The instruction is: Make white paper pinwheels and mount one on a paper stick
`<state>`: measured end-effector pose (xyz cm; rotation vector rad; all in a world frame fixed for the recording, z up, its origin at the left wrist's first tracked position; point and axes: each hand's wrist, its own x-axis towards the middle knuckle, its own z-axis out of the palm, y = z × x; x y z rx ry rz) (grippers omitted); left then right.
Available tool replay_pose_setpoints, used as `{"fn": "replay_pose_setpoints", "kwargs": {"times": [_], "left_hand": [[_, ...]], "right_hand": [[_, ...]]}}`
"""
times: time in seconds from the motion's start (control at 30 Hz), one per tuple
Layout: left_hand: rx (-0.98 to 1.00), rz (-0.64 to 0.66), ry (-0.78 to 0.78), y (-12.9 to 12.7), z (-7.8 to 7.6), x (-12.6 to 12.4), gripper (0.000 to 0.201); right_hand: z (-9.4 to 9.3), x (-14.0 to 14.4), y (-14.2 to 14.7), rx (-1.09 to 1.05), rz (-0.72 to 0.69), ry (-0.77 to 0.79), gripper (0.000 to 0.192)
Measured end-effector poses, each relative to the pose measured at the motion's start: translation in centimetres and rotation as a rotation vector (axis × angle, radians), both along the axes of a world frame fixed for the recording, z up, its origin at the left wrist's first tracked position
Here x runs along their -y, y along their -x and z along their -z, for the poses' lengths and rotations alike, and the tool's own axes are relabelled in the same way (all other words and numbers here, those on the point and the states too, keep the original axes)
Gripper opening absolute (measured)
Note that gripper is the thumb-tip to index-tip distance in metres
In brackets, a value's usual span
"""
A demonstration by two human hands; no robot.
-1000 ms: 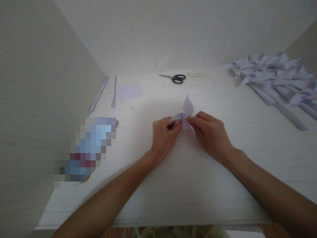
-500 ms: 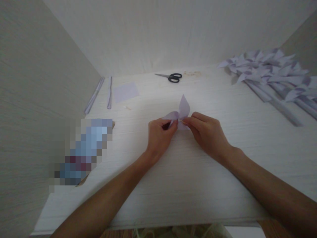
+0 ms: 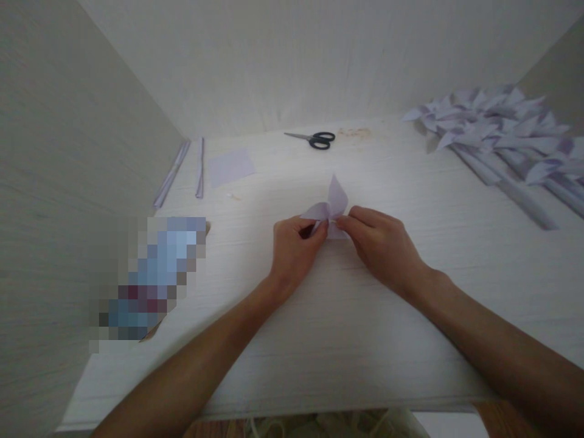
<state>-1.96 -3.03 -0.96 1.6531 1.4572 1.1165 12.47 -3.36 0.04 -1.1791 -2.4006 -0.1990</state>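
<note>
A small folded pale lilac paper piece with pointed flaps sits at the middle of the white table. My left hand pinches its left side between thumb and fingers. My right hand pinches its right side at the centre. One flap stands upright above my fingers, another points left. The lower part of the paper is hidden behind my fingertips.
Black-handled scissors lie at the back. A flat lilac paper square and two rolled paper sticks lie back left. A pile of finished paper pinwheels on sticks fills the back right. A blurred-out object lies at the left.
Both hands stay pinched on the folded paper, shifting slightly left in the view. The left flap has lowered a little. The view has tilted slightly.
</note>
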Motion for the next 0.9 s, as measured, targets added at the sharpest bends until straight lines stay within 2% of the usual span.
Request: {"fn": "replay_pose_setpoints", "kwargs": {"times": [0.2,0.57,0.77,0.9], "left_hand": [[-0.026,0.079,-0.020,0.10,0.43,-0.01,0.023],[-0.038,0.062,-0.023,0.14,0.21,0.04,0.027],[-0.074,0.095,-0.041,0.13,0.55,-0.04,0.025],[-0.064,0.098,-0.056,0.06,0.52,0.01,0.025]], "right_hand": [[0.20,-0.20,-0.26,-0.075,0.040,-0.017,0.023],[-0.18,-0.21,-0.52,0.094,-0.041,0.022,0.030],[-0.05,-0.16,-0.42,0.042,0.029,-0.040,0.028],[-0.07,-0.13,-0.43,0.054,0.013,-0.051,0.026]]}}
